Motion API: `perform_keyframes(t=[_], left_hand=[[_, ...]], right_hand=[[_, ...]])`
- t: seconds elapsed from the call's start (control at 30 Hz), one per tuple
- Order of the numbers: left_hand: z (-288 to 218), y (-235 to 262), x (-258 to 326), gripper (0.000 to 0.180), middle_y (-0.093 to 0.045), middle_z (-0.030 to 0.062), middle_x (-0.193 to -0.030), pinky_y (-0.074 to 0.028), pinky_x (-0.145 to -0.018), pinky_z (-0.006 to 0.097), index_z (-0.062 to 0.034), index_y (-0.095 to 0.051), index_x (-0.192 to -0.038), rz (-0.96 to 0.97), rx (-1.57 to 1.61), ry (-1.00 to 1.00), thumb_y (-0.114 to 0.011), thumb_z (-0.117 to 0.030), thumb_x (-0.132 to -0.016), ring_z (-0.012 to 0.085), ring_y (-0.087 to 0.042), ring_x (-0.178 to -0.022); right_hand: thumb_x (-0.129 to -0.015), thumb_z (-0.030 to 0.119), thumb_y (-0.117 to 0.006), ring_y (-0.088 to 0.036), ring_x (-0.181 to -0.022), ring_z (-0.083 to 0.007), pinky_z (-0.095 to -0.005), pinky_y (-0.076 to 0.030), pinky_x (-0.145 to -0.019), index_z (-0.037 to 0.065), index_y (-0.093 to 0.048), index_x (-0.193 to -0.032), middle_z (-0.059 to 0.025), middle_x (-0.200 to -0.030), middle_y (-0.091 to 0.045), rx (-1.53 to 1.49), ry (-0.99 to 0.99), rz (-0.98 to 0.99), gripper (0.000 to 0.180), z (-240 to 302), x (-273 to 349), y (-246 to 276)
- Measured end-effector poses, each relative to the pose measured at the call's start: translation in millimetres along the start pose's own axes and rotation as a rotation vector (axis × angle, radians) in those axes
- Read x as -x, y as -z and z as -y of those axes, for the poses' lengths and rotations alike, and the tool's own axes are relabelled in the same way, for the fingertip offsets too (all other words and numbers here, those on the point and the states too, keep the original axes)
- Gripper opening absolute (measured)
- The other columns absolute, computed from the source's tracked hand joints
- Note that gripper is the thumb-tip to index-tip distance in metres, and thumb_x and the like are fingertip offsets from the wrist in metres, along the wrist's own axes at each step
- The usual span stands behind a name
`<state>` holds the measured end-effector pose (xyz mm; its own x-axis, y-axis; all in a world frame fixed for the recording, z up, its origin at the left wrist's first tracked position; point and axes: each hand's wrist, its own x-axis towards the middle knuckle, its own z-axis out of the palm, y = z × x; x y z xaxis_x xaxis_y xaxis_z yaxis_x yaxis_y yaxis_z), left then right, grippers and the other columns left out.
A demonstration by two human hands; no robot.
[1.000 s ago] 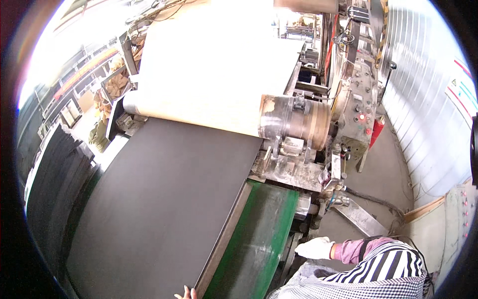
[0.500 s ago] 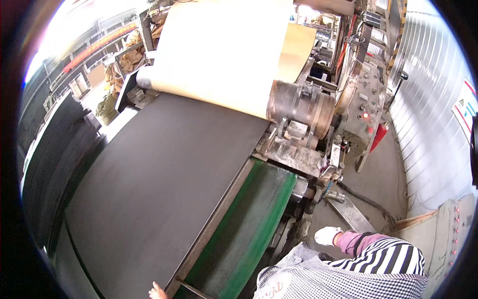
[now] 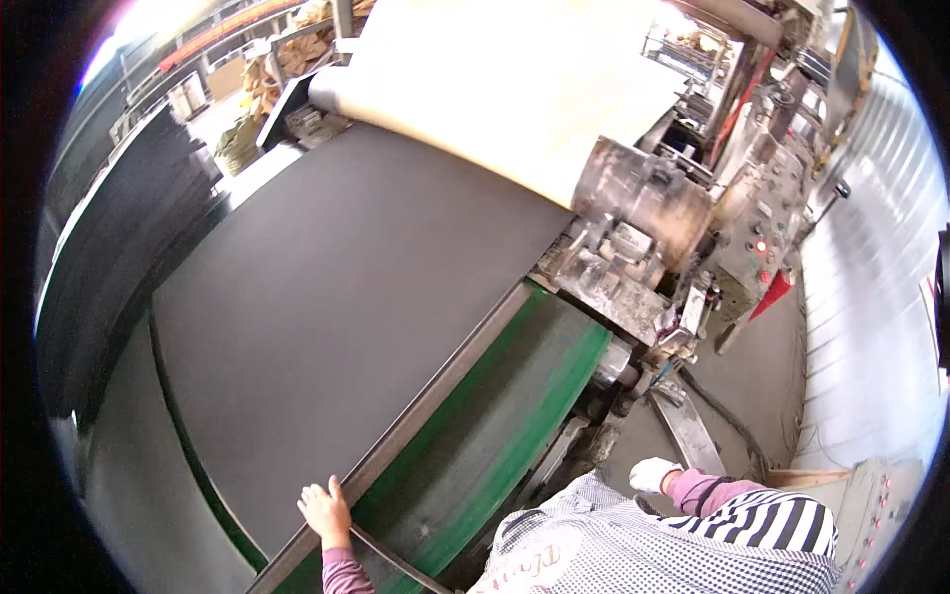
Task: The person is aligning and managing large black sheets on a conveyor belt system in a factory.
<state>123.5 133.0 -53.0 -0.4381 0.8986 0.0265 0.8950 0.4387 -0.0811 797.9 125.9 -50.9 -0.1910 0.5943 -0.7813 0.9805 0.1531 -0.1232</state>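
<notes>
At the near corner of the dark sheet (image 3: 346, 307), my left hand (image 3: 327, 510) rests open, fingers flat on its edge; the sheet runs long away toward the roller (image 3: 643, 193). My gloved right hand (image 3: 653, 473) hangs apart, empty.

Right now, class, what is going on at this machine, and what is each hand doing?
A person stands at a big machine where a wide dark sheet lies flat below a pale roller. The bare left hand rests on the sheet's near edge, beside the green frame. The right hand, in a white glove, hangs low beside the machine, holding nothing visible.
</notes>
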Motion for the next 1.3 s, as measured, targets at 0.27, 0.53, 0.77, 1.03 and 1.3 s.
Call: perform_keyframes(t=[0.27,0.53,0.77,1.03,1.3], left_hand=[[-141.0,47.0,-35.4,0.057,-0.063,0.0179,-0.089,-0.043,-0.08,0.046,0.0014,-0.067,-0.087,-0.214,0.265,-0.012,-0.054,-0.054,-0.087,0.0346,-0.058,-0.088],[-24.6,75.1,10.6,0.016,-0.069,0.0111,-0.092,-0.049,-0.083,0.04,-0.0065,-0.069,-0.091,-0.539,0.665,0.101,-0.067,-0.021,-0.084,0.0301,-0.063,-0.09],[168.7,36.8,64.8,0.037,-0.067,0.014,-0.086,-0.049,-0.078,0.045,-0.0059,-0.067,-0.082,-0.111,0.108,0.659,-0.057,-0.041,-0.09,0.0321,-0.063,-0.085],[159.5,22.3,62.1,0.039,-0.066,0.0177,-0.076,-0.049,-0.075,0.047,-0.0024,-0.069,-0.071,-0.291,0.276,0.402,-0.064,-0.04,-0.08,0.0366,-0.063,-0.08],[35.2,35.0,27.6,0.04,-0.068,0.0172,-0.098,-0.049,-0.088,0.042,-0.0001,-0.071,-0.095,-0.197,0.498,0.165,-0.065,-0.039,-0.085,0.0341,-0.063,-0.095]], right_hand=[[-0.081,0.021,-0.059,-0.066,-0.08,-0.0306,-0.0435,-0.052,-0.072,0.01,-0.066,-0.079,-0.0145,-0.081,-0.065,0.277,0.436,-0.456,0.013,57.4,-5.3,77.2],[-0.08,0.013,-0.067,-0.061,-0.105,-0.028,-0.0393,-0.048,-0.093,0.012,-0.068,-0.105,-0.0102,-0.11,-0.066,-0.004,0.732,-0.91,0.025,237.9,-46.6,211.1],[-0.084,0.027,-0.059,-0.06,-0.106,-0.0263,-0.0415,-0.05,-0.089,0.015,-0.054,-0.129,-0.009,-0.112,-0.063,-0.013,0.81,-0.623,0.047,443.5,-104.1,242.2],[-0.074,0.02,-0.069,-0.056,-0.112,-0.0306,-0.0401,-0.047,-0.096,0.014,-0.06,-0.118,-0.0129,-0.127,-0.056,0.108,0.902,-1.061,0.045,455.2,-114.8,273.0],[-0.075,0.035,-0.07,-0.051,-0.108,-0.0347,-0.0492,-0.052,-0.082,0.018,-0.054,-0.121,-0.0132,-0.116,-0.046,0.096,0.521,-0.575,0.051,445.2,-118.3,254.7]])
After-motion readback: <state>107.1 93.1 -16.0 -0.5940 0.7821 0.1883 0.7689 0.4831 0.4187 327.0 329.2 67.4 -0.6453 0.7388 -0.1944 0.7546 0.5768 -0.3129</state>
